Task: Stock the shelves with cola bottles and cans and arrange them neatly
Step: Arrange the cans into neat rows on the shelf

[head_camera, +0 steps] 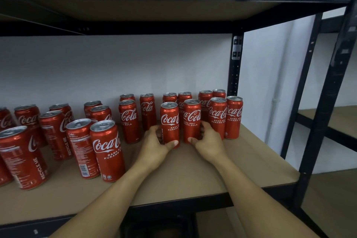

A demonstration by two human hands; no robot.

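Note:
Several tall red cola cans stand upright on a brown shelf board (193, 176). My left hand (154, 143) grips the base of one can (170, 120) near the middle of the shelf, thumb across its front. My right hand (207, 141) grips the neighbouring can (192, 118) just to its right. The two cans stand side by side, nearly touching. Behind and to the right, more cans (218, 116) stand in rows up to the shelf's right post. A looser group of cans (107, 149) fills the left part, some with labels turned away.
A black metal rack frames the shelf, with an upright post (328, 102) at the front right and another (234, 67) at the back. The upper shelf (154, 11) hangs low overhead. A second rack's shelf (332, 120) stands to the right. A white wall lies behind.

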